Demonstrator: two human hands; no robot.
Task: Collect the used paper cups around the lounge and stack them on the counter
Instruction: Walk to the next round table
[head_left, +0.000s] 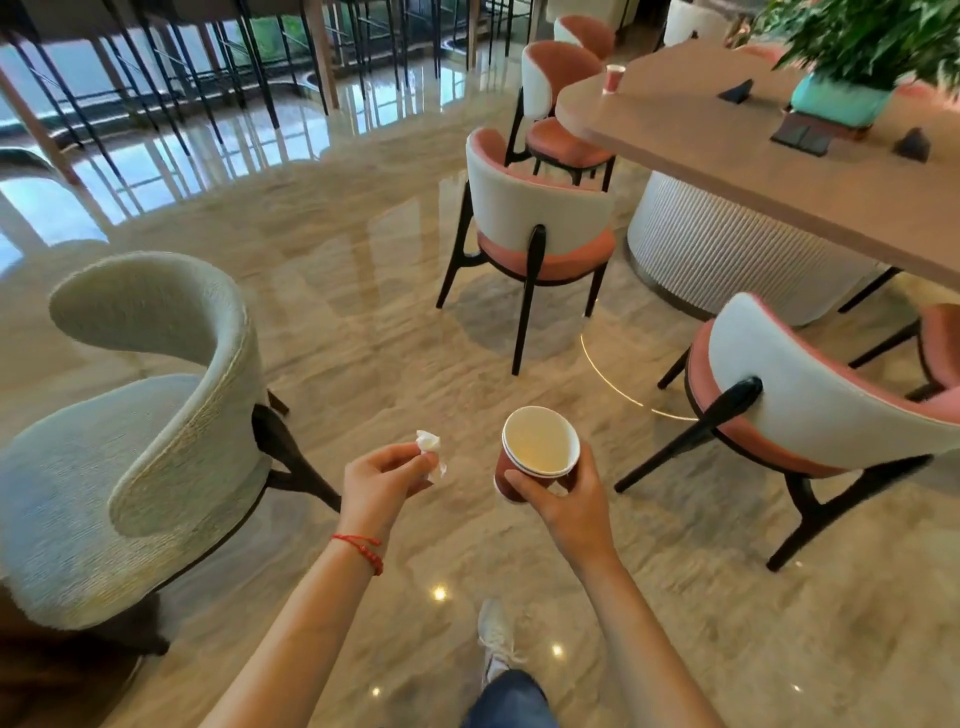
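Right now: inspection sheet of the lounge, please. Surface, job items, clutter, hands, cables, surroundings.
Surface: long table at upper right, wooden top on a ribbed white base.
Job's things: nested red paper cups, at least two rims visible, held upright; one more red paper cup stands at the table's far end.
Clutter: crumpled white tissue; small dark items on the table, type unclear.
Hands: left hand pinches the tissue; right hand grips the nested cups.
Cables: nothing seen.
Surroundings: glossy stone floor, pink-and-white chairs, pale armchair, potted plant.
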